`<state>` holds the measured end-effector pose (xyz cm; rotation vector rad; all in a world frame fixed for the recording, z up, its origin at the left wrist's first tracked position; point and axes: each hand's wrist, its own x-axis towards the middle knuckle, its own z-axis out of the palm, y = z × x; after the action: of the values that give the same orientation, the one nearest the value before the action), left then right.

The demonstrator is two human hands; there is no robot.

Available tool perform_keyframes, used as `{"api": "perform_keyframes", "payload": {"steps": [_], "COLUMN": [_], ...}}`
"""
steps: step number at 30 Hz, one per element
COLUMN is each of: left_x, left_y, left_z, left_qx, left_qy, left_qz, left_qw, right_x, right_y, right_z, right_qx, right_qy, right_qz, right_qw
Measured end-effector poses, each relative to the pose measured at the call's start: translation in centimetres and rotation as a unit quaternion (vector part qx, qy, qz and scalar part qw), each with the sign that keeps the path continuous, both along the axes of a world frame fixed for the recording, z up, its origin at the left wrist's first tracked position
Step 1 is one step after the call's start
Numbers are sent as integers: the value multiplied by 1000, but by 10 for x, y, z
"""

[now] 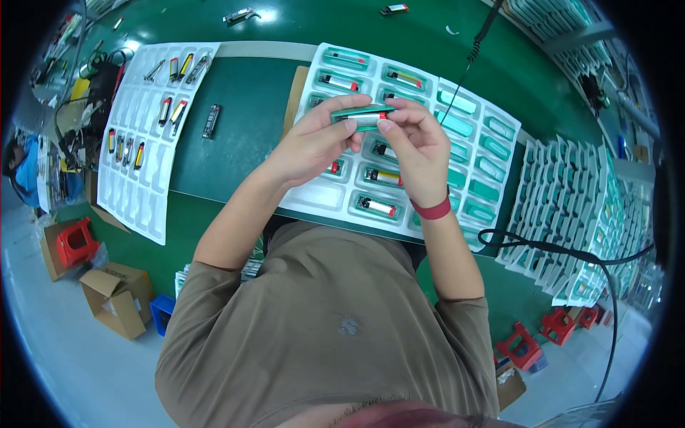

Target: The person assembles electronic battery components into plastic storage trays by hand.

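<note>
Above a white compartment tray (pixel 321 196), both hands hold a small green casing (pixel 362 110) with a silver-white battery-like cylinder with a red end (pixel 367 120) between its parts. My left hand (pixel 310 143) grips the left end, thumb on the near side. The fingers and thumb of my right hand (pixel 421 146) pinch the red end. Beneath them, the tray's left compartments carry dark-framed assemblies (pixel 384 176) with white or yellow cylinders and red ends. On the right, compartments hold green casing parts (pixel 485 190). Fingers cover part of the held casing and some compartments.
A second white tray (pixel 146 178) with several assemblies lies at the left. Between the trays sits a dark assembly (pixel 211 121) on the green table. Stacked trays (pixel 549 207) stand at right, near a black cable (pixel 549 246). A coiled cord (pixel 477 46) hangs over the far side.
</note>
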<state>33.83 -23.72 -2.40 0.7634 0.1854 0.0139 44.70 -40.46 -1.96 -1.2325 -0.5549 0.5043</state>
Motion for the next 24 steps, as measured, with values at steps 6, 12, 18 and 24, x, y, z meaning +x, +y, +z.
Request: {"api": "perform_keyframes", "payload": {"steps": [6,12,18,24], "left_x": [7,11,14,14], "left_y": [-2,1,-8,-15], "left_z": [15,13,23,14], "left_qx": [296,207,115,169], "left_qy": [36,39,59,21], "left_qz": [-56,-108,-60,-59], "left_qw": [953,972,990,984], "right_x": [12,21,15,7], "right_y": [-12,-21,-15,-16], "right_z": [7,15,14,21], "right_qx": [-36,-77,-13,-168], "right_qy": [2,70,-145,-401], "right_qz": [0,57,-77,-172], "right_qw": [999,993,986,884]}}
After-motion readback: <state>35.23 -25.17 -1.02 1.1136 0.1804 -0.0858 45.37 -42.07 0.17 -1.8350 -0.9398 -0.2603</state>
